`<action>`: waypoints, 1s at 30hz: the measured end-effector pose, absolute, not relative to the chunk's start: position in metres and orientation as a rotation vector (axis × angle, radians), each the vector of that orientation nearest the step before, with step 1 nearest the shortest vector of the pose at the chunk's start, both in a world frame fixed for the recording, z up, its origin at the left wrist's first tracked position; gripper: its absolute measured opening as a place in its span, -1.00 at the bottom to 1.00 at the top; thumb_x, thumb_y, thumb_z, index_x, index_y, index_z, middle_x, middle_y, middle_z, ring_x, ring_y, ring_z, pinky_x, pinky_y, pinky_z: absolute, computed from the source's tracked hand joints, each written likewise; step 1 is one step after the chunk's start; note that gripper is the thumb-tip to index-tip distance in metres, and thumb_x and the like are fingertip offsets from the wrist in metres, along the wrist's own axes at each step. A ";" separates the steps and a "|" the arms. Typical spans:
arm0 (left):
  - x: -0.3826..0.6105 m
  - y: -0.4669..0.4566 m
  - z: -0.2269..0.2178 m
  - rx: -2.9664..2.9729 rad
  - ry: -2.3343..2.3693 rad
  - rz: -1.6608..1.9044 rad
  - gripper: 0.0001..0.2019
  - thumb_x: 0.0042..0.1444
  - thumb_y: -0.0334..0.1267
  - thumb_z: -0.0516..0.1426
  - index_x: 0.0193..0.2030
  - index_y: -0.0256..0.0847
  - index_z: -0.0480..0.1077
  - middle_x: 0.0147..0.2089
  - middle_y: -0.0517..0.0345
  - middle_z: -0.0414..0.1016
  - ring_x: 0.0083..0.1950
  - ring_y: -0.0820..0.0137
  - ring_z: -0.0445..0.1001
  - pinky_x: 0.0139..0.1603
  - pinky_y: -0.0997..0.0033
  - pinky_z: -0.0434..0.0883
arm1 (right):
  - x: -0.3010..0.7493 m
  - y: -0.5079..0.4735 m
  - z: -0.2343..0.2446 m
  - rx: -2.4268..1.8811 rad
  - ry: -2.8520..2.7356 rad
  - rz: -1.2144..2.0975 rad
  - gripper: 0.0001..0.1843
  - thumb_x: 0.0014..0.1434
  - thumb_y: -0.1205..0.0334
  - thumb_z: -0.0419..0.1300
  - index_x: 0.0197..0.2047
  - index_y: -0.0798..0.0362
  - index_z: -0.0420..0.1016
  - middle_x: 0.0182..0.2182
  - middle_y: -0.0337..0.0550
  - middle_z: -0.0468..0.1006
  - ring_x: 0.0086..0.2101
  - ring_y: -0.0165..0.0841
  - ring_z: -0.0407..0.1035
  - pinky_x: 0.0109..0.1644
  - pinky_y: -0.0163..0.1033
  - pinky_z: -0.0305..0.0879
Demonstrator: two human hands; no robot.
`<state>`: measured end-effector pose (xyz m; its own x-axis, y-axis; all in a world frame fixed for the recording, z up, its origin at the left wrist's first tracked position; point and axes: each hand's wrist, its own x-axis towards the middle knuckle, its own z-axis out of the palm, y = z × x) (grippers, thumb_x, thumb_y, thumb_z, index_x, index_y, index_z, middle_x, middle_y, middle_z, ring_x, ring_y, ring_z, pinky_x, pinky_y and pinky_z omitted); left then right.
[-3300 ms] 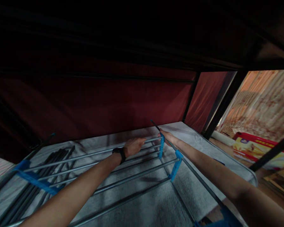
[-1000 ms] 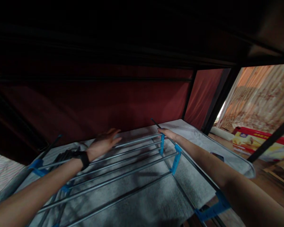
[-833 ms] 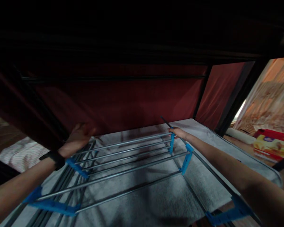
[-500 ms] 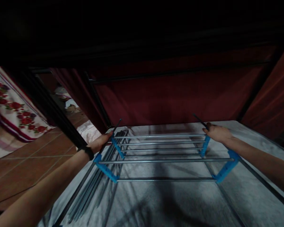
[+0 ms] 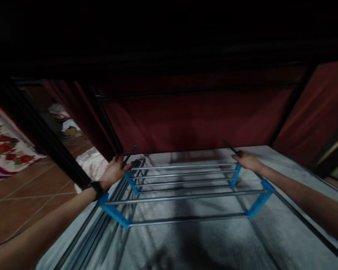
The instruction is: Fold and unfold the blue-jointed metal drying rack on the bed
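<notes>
The left hand [image 5: 114, 170], in mid-air moments ago, is closing around the left side pole [image 5: 76, 238] of a grey tubular rack [image 5: 186, 197] with blue plastic brackets [image 5: 114, 213]; the right hand [image 5: 249, 161] is gripping the right side pole [image 5: 298, 215], so both sides are being held. The rack is resting on pale fabric [image 5: 214, 243], its long axis seemingly following the poles, which are pointing toward the dark red cloth curtain [image 5: 199, 120].

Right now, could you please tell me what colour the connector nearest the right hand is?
The connector is blue, shown best in the head view.
</notes>
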<state>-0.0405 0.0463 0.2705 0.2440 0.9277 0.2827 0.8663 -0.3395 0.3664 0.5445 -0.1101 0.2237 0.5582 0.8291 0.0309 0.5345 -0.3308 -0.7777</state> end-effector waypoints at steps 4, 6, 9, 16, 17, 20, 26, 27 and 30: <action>0.015 0.050 0.271 2.847 1.151 0.565 -0.48 0.27 0.14 0.00 0.26 0.02 0.43 0.40 0.13 0.43 0.45 0.10 0.32 0.53 0.07 0.18 | 0.542 -0.108 0.224 -2.016 -0.983 0.623 -0.61 0.32 -0.13 0.19 -0.31 0.03 0.50 -0.42 -0.10 0.60 -0.35 -0.25 0.53 -0.32 -0.27 0.43; 0.063 0.040 0.267 2.895 0.991 0.457 -0.48 0.28 0.11 0.03 0.29 0.02 0.44 0.40 0.10 0.45 0.43 0.10 0.36 0.51 0.11 0.21 | 0.543 -0.106 0.222 -1.983 -0.943 0.677 -0.54 0.35 -0.19 0.15 -0.32 0.04 0.51 -0.45 -0.13 0.59 -0.38 -0.30 0.50 -0.35 -0.30 0.41; 0.138 0.018 0.257 2.867 0.878 0.277 -0.48 0.32 -0.02 0.03 0.37 -0.05 0.38 0.41 0.02 0.43 0.42 0.11 0.38 0.47 0.12 0.27 | 0.544 -0.105 0.222 -1.926 -0.912 0.739 -0.51 0.36 -0.20 0.14 -0.34 0.06 0.51 -0.42 -0.14 0.59 -0.39 -0.33 0.47 -0.33 -0.30 0.40; 0.220 0.011 0.229 2.825 0.861 0.115 -0.56 0.42 -0.19 -0.07 0.34 -0.10 0.39 0.33 -0.08 0.51 0.28 0.13 0.54 0.28 0.17 0.43 | 0.543 -0.105 0.220 -1.817 -0.842 0.839 -0.51 0.44 -0.15 0.05 -0.22 0.08 0.57 -0.20 -0.07 0.66 -0.30 -0.32 0.52 -0.15 -0.22 0.43; 0.221 0.013 0.227 2.834 0.887 0.092 -0.56 0.44 -0.19 -0.09 0.33 -0.11 0.40 0.30 -0.10 0.53 0.25 0.11 0.56 0.25 0.16 0.45 | 0.543 -0.105 0.218 -1.797 -0.833 0.852 -0.50 0.45 -0.16 0.04 -0.19 0.07 0.57 -0.17 -0.07 0.66 -0.28 -0.32 0.54 -0.12 -0.22 0.43; 0.220 0.016 0.227 2.870 0.931 0.046 -0.55 0.46 -0.17 -0.13 0.33 -0.11 0.39 0.27 -0.11 0.56 0.22 0.09 0.58 0.18 0.17 0.47 | 0.543 -0.105 0.212 -1.744 -0.814 0.882 -0.48 0.47 -0.17 0.00 -0.13 0.07 0.58 -0.16 -0.06 0.66 -0.26 -0.32 0.56 -0.12 -0.23 0.43; 0.222 0.017 0.231 2.861 0.966 -0.044 -0.52 0.45 -0.16 -0.16 0.35 -0.13 0.37 0.23 -0.13 0.59 0.22 0.05 0.58 0.18 0.14 0.46 | 0.546 -0.105 0.207 -1.678 -0.800 0.905 -0.51 0.44 -0.18 0.07 -0.16 0.05 0.59 -0.24 -0.09 0.67 -0.30 -0.33 0.55 -0.16 -0.26 0.44; 0.222 0.018 0.230 2.845 0.966 -0.042 -0.52 0.45 -0.14 -0.15 0.35 -0.12 0.37 0.23 -0.11 0.59 0.23 0.06 0.57 0.20 0.15 0.45 | 0.546 -0.105 0.207 -1.672 -0.795 0.908 -0.51 0.43 -0.19 0.08 -0.16 0.05 0.59 -0.25 -0.09 0.66 -0.31 -0.33 0.54 -0.17 -0.26 0.44; 0.222 0.024 0.227 2.778 0.946 -0.015 -0.49 0.42 -0.08 -0.14 0.37 -0.10 0.36 0.28 -0.07 0.56 0.28 0.08 0.53 0.26 0.17 0.41 | 0.545 -0.106 0.207 -1.657 -0.780 0.917 -0.50 0.43 -0.20 0.08 -0.17 0.06 0.58 -0.26 -0.08 0.66 -0.31 -0.34 0.54 -0.20 -0.29 0.44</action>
<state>0.2217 0.0244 0.2275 0.7944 0.6026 -0.0758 0.6047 -0.7732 0.1911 0.5449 -0.1057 0.2072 0.4960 0.8473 -0.1902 0.0519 -0.2476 -0.9675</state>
